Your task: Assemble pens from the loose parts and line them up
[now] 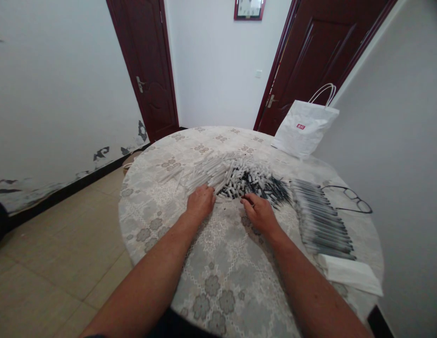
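Observation:
A loose heap of slim white tubes point(213, 170) that look like pen barrels lies in the middle of the table. My left hand point(201, 202) is at its near edge, fingers curled down, and what they grip is hidden. Right of the tubes are many short white-and-black pieces point(236, 182) and thin dark pointed sticks point(275, 188). At the near side of these pieces, my right hand point(258, 211) has thumb and fingers pinched together. Something small and dark shows at its fingertips, too small to name.
To the right, several dark-and-clear pens point(320, 216) lie side by side in a row. Beyond them are eyeglasses point(352, 199), and nearer, a white folded packet point(350, 273). A white handled bag point(305, 129) stands at the back right of the round table's patterned cloth point(211, 281).

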Action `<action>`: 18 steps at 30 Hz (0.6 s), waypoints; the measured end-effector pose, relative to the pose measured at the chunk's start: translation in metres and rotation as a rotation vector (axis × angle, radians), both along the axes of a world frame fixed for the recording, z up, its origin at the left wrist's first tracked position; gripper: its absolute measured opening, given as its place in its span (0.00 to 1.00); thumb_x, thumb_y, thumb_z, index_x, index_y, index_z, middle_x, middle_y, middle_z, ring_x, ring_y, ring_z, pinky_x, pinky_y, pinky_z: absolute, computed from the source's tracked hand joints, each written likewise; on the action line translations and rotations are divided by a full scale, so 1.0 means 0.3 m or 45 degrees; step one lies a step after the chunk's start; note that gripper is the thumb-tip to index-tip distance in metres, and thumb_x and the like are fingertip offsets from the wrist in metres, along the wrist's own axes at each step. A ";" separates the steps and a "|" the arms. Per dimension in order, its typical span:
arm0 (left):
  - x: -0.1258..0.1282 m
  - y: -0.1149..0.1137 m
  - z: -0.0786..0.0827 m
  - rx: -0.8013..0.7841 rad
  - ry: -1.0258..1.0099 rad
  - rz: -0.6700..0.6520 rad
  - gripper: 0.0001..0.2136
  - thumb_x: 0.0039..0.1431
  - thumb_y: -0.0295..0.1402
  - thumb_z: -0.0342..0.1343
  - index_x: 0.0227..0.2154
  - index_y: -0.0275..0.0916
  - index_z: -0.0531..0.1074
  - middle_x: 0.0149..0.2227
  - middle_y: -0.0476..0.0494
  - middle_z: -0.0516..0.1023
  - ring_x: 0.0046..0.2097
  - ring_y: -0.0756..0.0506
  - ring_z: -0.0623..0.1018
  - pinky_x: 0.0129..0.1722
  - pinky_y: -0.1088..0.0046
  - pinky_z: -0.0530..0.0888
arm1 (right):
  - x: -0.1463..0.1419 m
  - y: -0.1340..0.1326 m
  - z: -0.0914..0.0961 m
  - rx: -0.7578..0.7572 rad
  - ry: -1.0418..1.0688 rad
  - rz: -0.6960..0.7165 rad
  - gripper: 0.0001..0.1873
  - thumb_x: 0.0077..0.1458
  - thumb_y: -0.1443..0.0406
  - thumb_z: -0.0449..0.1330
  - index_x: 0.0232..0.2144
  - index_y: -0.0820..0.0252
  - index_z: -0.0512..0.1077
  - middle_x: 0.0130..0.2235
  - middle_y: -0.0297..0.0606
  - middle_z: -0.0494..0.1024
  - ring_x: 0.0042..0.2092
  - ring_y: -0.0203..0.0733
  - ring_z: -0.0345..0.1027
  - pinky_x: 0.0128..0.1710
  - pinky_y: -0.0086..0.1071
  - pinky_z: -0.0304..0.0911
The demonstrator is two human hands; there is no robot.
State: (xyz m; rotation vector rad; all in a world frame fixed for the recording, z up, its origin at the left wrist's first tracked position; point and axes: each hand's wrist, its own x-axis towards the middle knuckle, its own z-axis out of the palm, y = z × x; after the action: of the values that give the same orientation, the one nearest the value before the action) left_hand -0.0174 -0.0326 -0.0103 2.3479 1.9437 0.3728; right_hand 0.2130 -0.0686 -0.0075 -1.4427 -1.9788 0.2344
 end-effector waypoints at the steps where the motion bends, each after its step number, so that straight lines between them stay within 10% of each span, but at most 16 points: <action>1: 0.005 0.000 0.000 0.007 0.001 -0.002 0.13 0.64 0.37 0.53 0.49 0.43 0.73 0.49 0.39 0.74 0.53 0.39 0.73 0.48 0.66 0.71 | 0.002 0.001 0.002 0.008 0.000 0.002 0.13 0.63 0.61 0.54 0.42 0.58 0.76 0.40 0.41 0.82 0.42 0.43 0.76 0.44 0.31 0.64; 18: 0.027 0.010 -0.013 -0.033 -0.028 0.021 0.11 0.62 0.38 0.54 0.44 0.42 0.74 0.45 0.39 0.78 0.49 0.39 0.77 0.45 0.66 0.72 | 0.018 0.007 -0.006 0.041 -0.030 0.014 0.12 0.63 0.61 0.54 0.41 0.57 0.76 0.40 0.40 0.82 0.42 0.42 0.76 0.44 0.30 0.64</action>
State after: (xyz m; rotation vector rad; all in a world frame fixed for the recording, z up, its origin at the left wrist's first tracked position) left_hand -0.0092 -0.0296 -0.0143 2.3030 1.9476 0.3712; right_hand 0.2184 -0.0665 -0.0093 -1.4203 -2.0009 0.1907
